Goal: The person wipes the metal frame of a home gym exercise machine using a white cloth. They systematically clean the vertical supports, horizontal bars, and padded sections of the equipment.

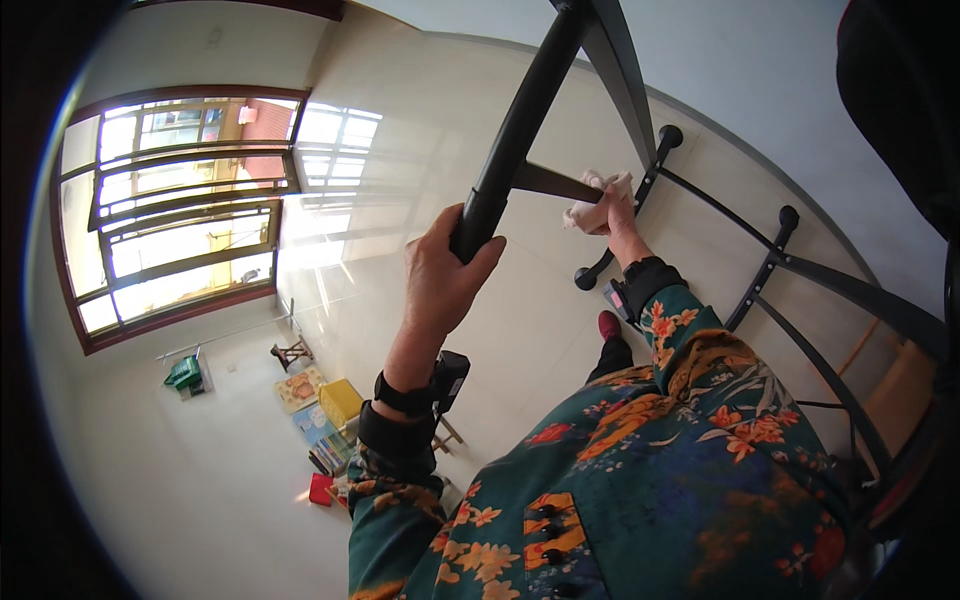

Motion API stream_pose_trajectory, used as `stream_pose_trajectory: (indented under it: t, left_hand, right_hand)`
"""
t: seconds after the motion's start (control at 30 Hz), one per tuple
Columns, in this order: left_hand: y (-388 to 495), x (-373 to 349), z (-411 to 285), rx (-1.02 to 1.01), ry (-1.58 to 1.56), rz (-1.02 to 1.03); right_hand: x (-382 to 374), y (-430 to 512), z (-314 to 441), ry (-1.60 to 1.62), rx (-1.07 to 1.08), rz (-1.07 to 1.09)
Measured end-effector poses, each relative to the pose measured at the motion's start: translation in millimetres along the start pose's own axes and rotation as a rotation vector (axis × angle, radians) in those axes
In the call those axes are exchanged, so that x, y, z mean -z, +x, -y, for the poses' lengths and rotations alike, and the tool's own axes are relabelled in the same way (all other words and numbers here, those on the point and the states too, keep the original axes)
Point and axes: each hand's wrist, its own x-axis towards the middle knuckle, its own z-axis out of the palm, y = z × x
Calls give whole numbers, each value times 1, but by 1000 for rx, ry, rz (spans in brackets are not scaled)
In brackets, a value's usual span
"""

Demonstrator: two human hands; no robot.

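Observation:
My left hand (444,279) is wrapped around the lower end of a thick black bar grip (517,127). This bar belongs to a black metal frame, possibly of an exercise machine, and rises toward the top of the view. In my right hand (621,223) is a crumpled pale pink cloth (589,216). The cloth sits against the end of a flat dark crossbar (559,181) branching off near the grip; my fingers are partly hidden by it. Below, a base bar with round end caps (670,136) rests on the floor.
A second base bar (757,281) and curved black frame members (870,296) stand at right, close to my body. Pale glossy tiles make up the floor (517,315). Past it are a window (187,210), a yellow bin (341,401), several books (330,450) and a small folding stool (292,352).

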Motion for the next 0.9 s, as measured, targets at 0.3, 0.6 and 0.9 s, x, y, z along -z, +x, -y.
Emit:
stream_pose_trajectory:
  t: [0.3,0.6,0.9]
  left_hand:
    - [13,-15,12,-116,-100,29]
    - [26,-25,24,-303,-103,-30]
    - [28,-24,27,-350,-97,-13]
  right_hand:
    - [-26,-34,29,77,254,132]
    - [-79,-126,90,88,514,108]
    - [-106,-174,133,5,668,162]
